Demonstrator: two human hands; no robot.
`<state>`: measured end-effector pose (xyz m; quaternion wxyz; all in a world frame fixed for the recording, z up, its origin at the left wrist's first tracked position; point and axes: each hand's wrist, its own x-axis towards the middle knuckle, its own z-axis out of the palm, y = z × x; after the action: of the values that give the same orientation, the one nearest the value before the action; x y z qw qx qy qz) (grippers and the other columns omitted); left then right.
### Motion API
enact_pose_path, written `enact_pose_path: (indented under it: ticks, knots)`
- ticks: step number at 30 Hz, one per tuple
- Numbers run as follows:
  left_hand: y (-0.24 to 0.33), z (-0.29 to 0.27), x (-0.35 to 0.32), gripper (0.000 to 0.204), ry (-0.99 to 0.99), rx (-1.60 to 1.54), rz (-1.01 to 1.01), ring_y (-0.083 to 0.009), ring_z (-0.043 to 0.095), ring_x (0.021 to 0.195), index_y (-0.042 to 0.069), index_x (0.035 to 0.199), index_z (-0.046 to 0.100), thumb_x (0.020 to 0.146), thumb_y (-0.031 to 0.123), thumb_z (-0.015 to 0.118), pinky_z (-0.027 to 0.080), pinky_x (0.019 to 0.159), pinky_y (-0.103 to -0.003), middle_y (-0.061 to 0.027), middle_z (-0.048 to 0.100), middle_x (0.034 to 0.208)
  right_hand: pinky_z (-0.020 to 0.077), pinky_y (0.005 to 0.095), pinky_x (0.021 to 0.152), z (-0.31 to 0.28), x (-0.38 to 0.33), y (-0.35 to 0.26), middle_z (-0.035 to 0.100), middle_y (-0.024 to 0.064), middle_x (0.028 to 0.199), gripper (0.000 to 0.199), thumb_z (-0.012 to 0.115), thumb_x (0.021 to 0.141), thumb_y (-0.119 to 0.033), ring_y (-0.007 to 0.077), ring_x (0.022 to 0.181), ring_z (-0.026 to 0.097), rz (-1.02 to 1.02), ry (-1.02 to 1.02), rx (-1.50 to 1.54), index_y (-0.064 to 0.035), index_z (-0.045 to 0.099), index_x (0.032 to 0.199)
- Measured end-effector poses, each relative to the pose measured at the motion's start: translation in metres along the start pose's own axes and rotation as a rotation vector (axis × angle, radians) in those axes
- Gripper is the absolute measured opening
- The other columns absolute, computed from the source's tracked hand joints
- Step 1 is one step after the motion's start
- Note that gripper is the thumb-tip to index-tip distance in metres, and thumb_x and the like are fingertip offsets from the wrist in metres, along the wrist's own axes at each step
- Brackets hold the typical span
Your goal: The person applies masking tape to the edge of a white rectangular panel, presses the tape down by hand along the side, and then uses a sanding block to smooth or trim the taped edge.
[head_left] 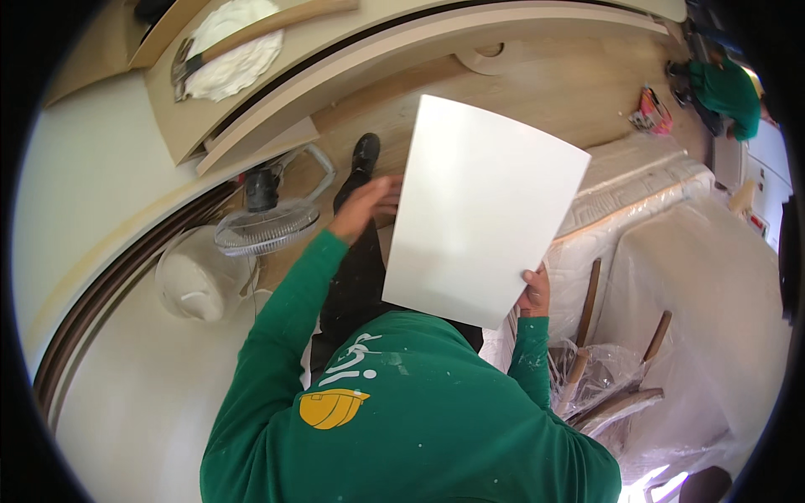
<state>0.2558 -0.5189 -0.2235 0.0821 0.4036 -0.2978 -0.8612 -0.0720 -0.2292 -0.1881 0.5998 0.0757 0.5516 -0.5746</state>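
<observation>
A blank white rectangular panel (490, 210) is held tilted in front of my body. My right hand (534, 291) grips its lower right edge, thumb on the front face and the other fingers mostly hidden behind. Close to the panel's left edge is my left hand (367, 205), its fingers stretched toward that edge and slightly blurred; whether the fingertips touch the panel I cannot tell. Nothing shows in the left hand. Both arms wear green sleeves with white specks.
A hammer (251, 33) lies over a white lump on a beige board at upper left. Below it stand a fan (267, 226) and a white bucket (197, 277). Plastic-wrapped mattresses (629, 193) and wrapped wooden-legged furniture (604, 377) fill the right. Another person (725, 92) in green is at far right.
</observation>
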Motion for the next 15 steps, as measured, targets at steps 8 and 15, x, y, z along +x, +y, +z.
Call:
enact_pose_path:
  ticks: [8, 15]
  knots:
    - [-0.242, -0.188, -0.212, 0.039, 0.422, 0.198, -0.732, -0.0209, 0.068, 0.099, 0.010, 0.121, 0.070, 0.106, 0.041, 0.052, 0.055, 0.086, -0.040, -0.0070, 0.072, 0.109, 0.0608, 0.0390, 0.096, 0.010, -0.003, 0.005, 0.075, 0.0135, 0.118, 0.064, 0.089, 0.073, -0.015, 0.0252, 0.106, 0.074, -0.004, -0.051, 0.072, 0.0019, 0.064, 0.130]
    - [-0.298, -0.174, -0.282, 0.043, 0.143, 0.218, -0.974, -0.0233, 0.071, 0.099, 0.008, 0.128, 0.068, 0.101, 0.041, 0.061, 0.056, 0.089, -0.040, -0.0103, 0.072, 0.115, 0.0619, 0.0382, 0.093, 0.003, 0.004, 0.003, 0.077, 0.0124, 0.114, 0.058, 0.090, 0.074, -0.016, 0.0236, 0.100, 0.076, -0.036, -0.063, 0.090, 0.0028, 0.068, 0.124]
